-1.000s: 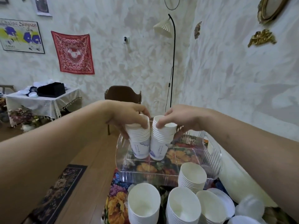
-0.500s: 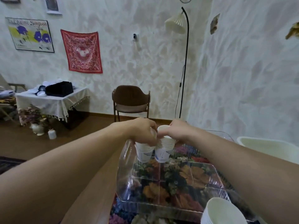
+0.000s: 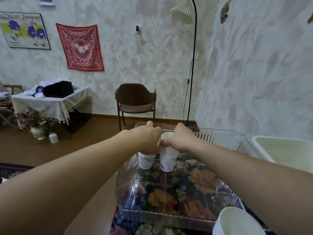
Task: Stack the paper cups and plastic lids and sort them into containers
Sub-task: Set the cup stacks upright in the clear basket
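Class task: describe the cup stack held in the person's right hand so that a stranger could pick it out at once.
Find the clear plastic container on the floral tablecloth. Two cup stacks stand at its far left end. It is the right-hand stack, under the right hand, with its open top cup showing.

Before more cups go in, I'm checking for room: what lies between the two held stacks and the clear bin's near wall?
Nothing: in the head view the clear bin's floor is bare from both cup stacks to its near wall.
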